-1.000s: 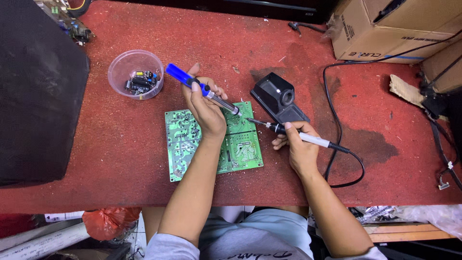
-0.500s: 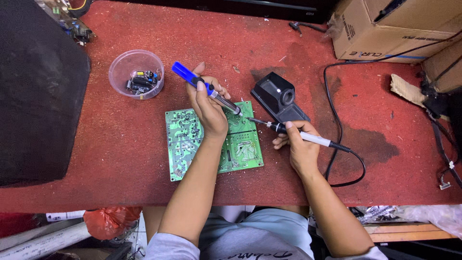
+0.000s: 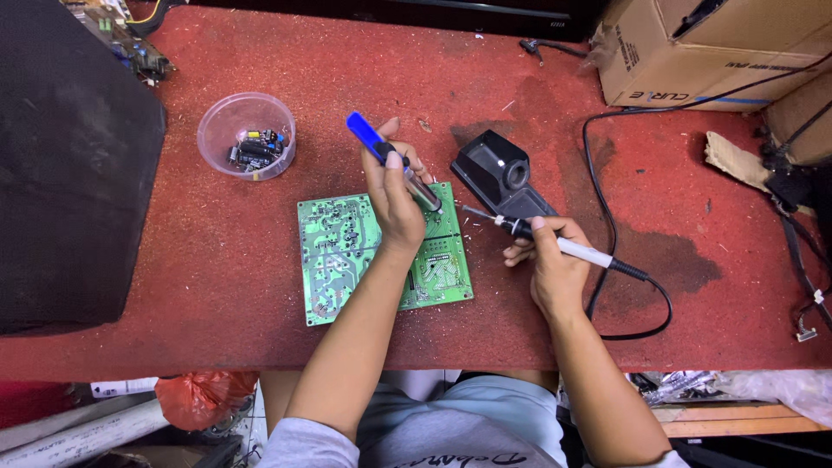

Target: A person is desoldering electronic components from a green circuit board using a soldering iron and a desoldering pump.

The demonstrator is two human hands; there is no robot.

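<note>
Nearest the desk's (image 3: 217, 286) front edge, the right hand (image 3: 555, 269) is closed around a soldering iron (image 3: 555, 243), held like a pen; its tip points left, just off the right edge of the board (image 3: 347, 260), and its black cord (image 3: 641, 303) loops back over the desk toward the right rear. The green board lies flat near the front edge, about mid-width, solder side up. The left hand (image 3: 394, 195) rests over the board's upper right part, fingers wrapped around a desoldering pump (image 3: 390, 160) with a blue end that slants up and left; its metal nose points down toward the board's right edge. Whether the nose touches the board cannot be told. Just behind the iron sits a black stand (image 3: 503, 178), touching neither hand. Further back and left, a clear round tub (image 3: 247, 134) holds small loose parts. A large black case (image 3: 69, 165) covers the desk's left side. At the right rear corner stands 1 cardboard box (image 3: 693, 52).
</note>
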